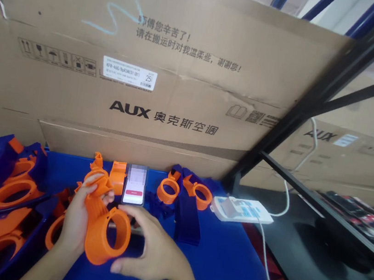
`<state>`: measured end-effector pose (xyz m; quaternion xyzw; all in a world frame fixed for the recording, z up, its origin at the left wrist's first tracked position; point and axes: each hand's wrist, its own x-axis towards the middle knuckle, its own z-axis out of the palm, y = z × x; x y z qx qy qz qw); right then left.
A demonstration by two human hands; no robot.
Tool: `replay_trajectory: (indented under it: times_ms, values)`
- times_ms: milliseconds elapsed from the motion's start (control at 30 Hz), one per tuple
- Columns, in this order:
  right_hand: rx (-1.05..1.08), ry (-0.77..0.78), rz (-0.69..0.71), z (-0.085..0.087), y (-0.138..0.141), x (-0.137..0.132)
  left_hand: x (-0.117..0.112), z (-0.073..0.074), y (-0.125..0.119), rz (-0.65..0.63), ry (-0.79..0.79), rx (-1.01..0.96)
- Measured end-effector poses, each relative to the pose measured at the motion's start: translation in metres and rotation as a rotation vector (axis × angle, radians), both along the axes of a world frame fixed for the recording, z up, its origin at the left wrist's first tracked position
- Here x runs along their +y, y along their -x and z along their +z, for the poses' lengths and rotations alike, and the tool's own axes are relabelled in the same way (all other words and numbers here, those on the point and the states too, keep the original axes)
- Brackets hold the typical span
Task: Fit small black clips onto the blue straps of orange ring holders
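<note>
My left hand (74, 219) is wrapped round the handle end of an orange plastic tape dispenser (95, 231), and the dispenser's open ring points to the right. Just right of that ring is my right hand (159, 249), its thumb and fingers spread apart in a curve with nothing held between them. Whether its fingertips touch the ring I cannot tell. Behind the held dispenser, more orange pieces (118, 176) rest on the blue tabletop (223, 275). A lit phone (134, 188) stands beyond my right fingers.
Several orange and dark blue dispensers (14, 194) are heaped at the left. More orange rings (168, 190) with a dark blue piece (189, 219) lie behind my right hand. A white power strip (243, 211) with cables sits by the black rack post (280, 120). Cardboard boxes (179, 92) stand behind.
</note>
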<state>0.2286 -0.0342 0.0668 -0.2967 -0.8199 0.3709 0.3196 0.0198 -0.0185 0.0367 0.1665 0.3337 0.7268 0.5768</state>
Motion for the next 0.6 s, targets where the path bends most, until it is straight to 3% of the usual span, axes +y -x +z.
replay_trajectory:
  times_ms: [167,267,333,400,467,600]
  values:
    - [0.093,-0.099,0.010,-0.013,0.011,0.000,0.005,-0.003,-0.011,-0.089,-0.007,0.056]
    - [0.201,-0.150,-0.124,-0.018,0.004,0.005,0.003,-0.001,-0.026,-0.190,-0.056,0.139]
    - [0.251,-0.184,-0.248,-0.021,-0.003,0.010,-0.005,-0.003,-0.033,-0.190,-0.103,0.271]
    - [0.252,-0.228,-0.339,-0.024,-0.010,0.016,-0.020,-0.008,-0.031,-0.187,-0.141,0.517]
    - [0.197,-0.286,-0.387,-0.026,-0.015,0.020,-0.041,-0.013,-0.016,-0.179,-0.191,0.903]
    - [0.032,-0.411,-0.390,-0.030,-0.012,0.022,-0.073,-0.016,0.055,0.029,-0.234,1.684]
